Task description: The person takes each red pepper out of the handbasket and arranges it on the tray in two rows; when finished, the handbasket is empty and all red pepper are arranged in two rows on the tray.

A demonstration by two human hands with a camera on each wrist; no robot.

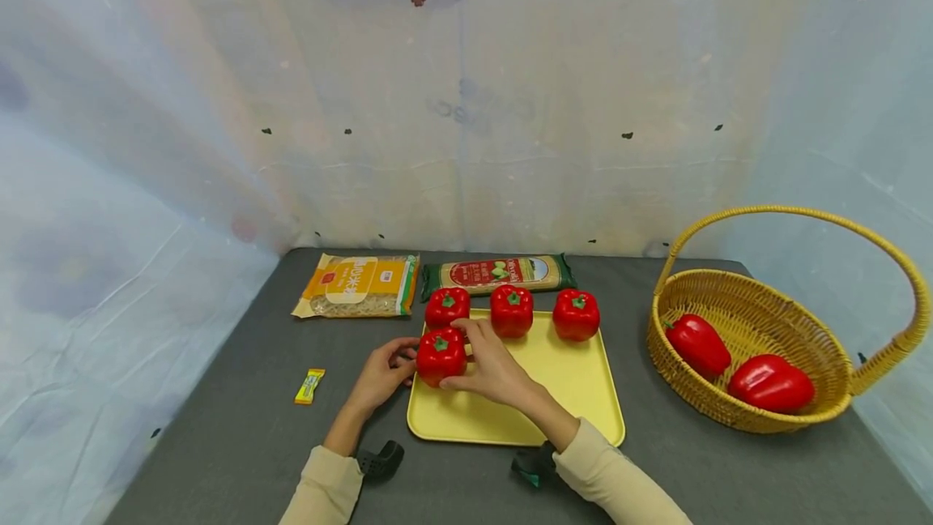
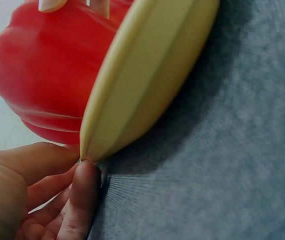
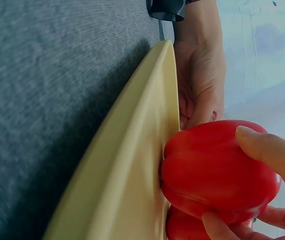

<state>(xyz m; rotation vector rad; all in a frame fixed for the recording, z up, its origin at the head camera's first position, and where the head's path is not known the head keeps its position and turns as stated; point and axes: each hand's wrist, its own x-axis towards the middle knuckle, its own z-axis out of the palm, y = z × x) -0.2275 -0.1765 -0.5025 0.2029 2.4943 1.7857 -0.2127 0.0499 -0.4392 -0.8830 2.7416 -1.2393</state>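
My right hand (image 1: 492, 368) grips a red bell pepper (image 1: 440, 361) over the left side of a yellow tray (image 1: 576, 383), thumb and fingers spread around its sides. In the right wrist view, that bell pepper (image 3: 217, 172) sits low against the tray's surface. My left hand (image 1: 381, 375) is at the tray's left edge; in the left wrist view its thumb and a finger pinch the tray's rim (image 2: 90, 135), right beside the pepper. Along the tray's back stand three more red bell peppers: left (image 1: 447, 304), middle (image 1: 512, 316) and right (image 1: 577, 319).
A yellow wicker basket (image 1: 688, 403) with a tall handle holds two red peppers at the right. Behind the tray lie an orange food packet (image 1: 357, 286) and a green-and-red packet (image 1: 499, 272). A small yellow sachet (image 1: 309, 386) lies to the left on the grey tablecloth.
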